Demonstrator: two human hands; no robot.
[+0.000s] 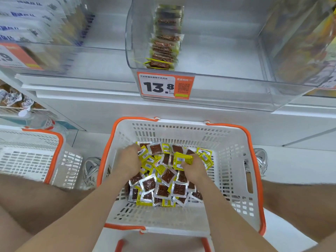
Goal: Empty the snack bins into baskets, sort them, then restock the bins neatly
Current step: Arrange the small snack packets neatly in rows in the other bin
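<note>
A white basket with an orange rim (234, 153) stands on the floor between my knees and holds a loose heap of yellow and silver snack packets (163, 188). Down in the heap, my left hand (128, 160) has its fingers curled among packets at the far left. To its right, my right hand (192, 169) grips a yellow packet (182, 159). Above the basket, a clear plastic bin (227, 73) on the shelf holds one neat row of the same packets (166, 42) along its left side.
An orange price tag reading 13.8 (164, 86) hangs on the bin's front. A second white basket (34, 155) stands at the left. Neighbouring bins of other snacks flank the clear bin. My shoes (91, 170) rest beside the basket.
</note>
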